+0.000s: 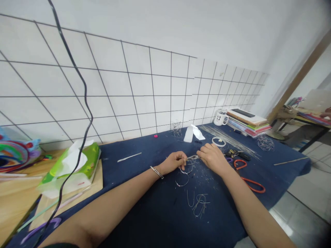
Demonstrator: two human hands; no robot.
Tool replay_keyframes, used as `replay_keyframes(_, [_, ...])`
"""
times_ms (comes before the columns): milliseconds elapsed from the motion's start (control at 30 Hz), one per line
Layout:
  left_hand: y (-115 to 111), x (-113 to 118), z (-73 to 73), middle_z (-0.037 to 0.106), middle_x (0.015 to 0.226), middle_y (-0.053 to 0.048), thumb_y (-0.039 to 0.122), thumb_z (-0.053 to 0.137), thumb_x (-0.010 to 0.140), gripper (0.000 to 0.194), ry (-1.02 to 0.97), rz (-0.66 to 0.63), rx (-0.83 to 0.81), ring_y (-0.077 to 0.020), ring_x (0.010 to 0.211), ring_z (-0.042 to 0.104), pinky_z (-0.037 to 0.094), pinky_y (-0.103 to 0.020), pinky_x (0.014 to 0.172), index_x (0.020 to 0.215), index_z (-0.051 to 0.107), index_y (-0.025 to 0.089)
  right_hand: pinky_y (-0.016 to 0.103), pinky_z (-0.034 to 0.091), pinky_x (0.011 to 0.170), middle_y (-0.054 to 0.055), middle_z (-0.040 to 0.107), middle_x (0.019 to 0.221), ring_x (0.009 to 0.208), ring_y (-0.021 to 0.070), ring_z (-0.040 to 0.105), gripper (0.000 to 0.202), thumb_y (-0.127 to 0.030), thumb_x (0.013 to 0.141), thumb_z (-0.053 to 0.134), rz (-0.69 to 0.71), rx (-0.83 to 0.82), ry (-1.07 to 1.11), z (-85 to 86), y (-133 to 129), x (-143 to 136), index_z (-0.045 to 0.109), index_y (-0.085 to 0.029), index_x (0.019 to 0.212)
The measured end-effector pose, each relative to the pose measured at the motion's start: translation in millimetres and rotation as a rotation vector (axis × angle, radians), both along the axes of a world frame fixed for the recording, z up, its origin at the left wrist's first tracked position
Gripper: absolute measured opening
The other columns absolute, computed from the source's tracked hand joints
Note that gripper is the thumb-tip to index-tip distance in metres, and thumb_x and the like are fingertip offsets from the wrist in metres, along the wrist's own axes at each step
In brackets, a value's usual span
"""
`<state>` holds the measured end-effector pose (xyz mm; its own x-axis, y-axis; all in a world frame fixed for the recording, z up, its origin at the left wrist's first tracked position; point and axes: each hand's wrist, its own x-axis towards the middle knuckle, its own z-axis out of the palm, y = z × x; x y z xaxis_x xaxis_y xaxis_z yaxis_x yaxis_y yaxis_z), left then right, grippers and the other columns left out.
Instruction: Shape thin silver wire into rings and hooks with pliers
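My left hand [177, 160], with a metal bangle at the wrist, is closed in a pinch on a thin silvery wire [184, 185], whose loops hang below the fingers. Close on its right, my right hand [212, 156] wraps round what look like small pliers [192, 157]. Their metal jaws reach toward the left fingertips and meet the wire there; the handles are mostly hidden under my palm. Below the hands, loose bent wire pieces [200, 204] lie on the dark blue cloth [155, 213]. Tiny clippings are scattered between my forearms.
Right of my right hand lie red-handled scissors [252, 185], black-handled pliers [242, 155] and a white ring-shaped coil [218, 141]. Behind are straight wires [227, 137], a white mug [220, 117] and stacked books [247, 124]. A tissue pack [90, 162] and hanging black cable [86, 100] are left.
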<state>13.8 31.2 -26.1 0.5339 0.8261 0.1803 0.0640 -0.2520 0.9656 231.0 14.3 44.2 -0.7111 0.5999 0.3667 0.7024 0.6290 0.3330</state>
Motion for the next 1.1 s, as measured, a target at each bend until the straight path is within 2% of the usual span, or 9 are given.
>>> replay_keyframes(367, [-0.3,0.6,-1.1,0.059,0.060,0.000,0.025,0.050,0.078,0.013,-0.013,0.001,-0.007,-0.0083,0.051,0.057,0.040,-0.019,0.051,0.078,0.052,0.012,0.031,0.021,0.068,0.004,0.052,0.071,0.077,0.0167,0.037,0.018,-0.020,0.086,0.042,-0.013,0.008,0.000,-2.1,-0.6,-0.4,0.060,-0.019,0.080])
replay_keyframes(600, [0.3,0.5,-0.2,0.059,0.062,-0.001,0.029,0.049,0.080,0.018,-0.026,0.001,-0.029,-0.0082,0.052,0.057,0.041,-0.018,0.050,0.081,0.052,0.012,0.029,0.022,0.069,0.004,0.055,0.078,0.081,0.0174,0.039,0.016,-0.027,0.081,0.051,0.002,-0.050,0.102,-9.3,8.5,6.7,0.060,-0.021,0.093])
replay_keyframes(867, [1.5,-0.4,-0.3,0.059,0.068,-0.002,0.034,0.050,0.080,0.023,-0.016,0.000,-0.032,-0.0083,0.054,0.057,0.041,-0.018,0.049,0.085,0.053,0.011,0.029,0.024,0.068,0.004,0.056,0.077,0.078,0.0165,0.041,0.017,-0.027,0.082,0.050,0.008,-0.083,0.156,-10.9,13.9,15.5,0.061,-0.023,0.094])
replay_keyframes(1100, [-1.2,0.7,1.5,0.057,0.057,-0.001,0.035,0.048,0.081,0.024,0.033,-0.045,-0.013,-0.0082,0.052,0.055,0.040,-0.019,0.052,0.078,0.053,0.011,0.029,0.026,0.068,0.005,0.056,0.077,0.077,0.0170,0.041,0.017,-0.027,0.082,0.050,0.040,-0.058,0.165,-12.3,6.8,6.7,0.061,-0.022,0.093])
